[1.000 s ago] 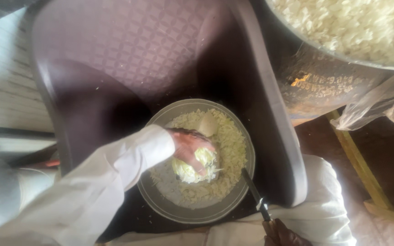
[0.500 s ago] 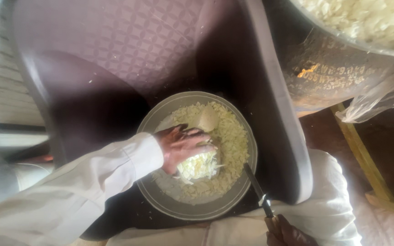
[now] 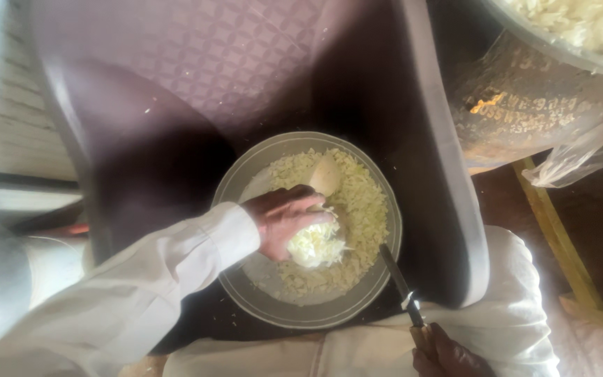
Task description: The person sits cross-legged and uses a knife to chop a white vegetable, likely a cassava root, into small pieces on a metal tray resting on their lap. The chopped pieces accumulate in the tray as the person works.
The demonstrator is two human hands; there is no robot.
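The left hand (image 3: 284, 220) was cupped over a clump of shredded cabbage (image 3: 313, 244) near the middle of the round metal plate (image 3: 246, 183), fingers curled loosely around it. It looked light, soft and crumbly, best gathered from underneath. The right hand (image 3: 448, 356) was closed on a knife (image 3: 400, 283) at the plate's near right rim.

- Cabbage piece (image 3: 313, 244): pale, leafy, partly shredded chunk lying on the heap of shreds, touched from above.
- Knife (image 3: 400, 285): dark, slim blade slanting over the plate's near rim, handle apparently wooden.
- Metal plate (image 3: 246, 183): round, shallow, heaped with chopped cabbage.
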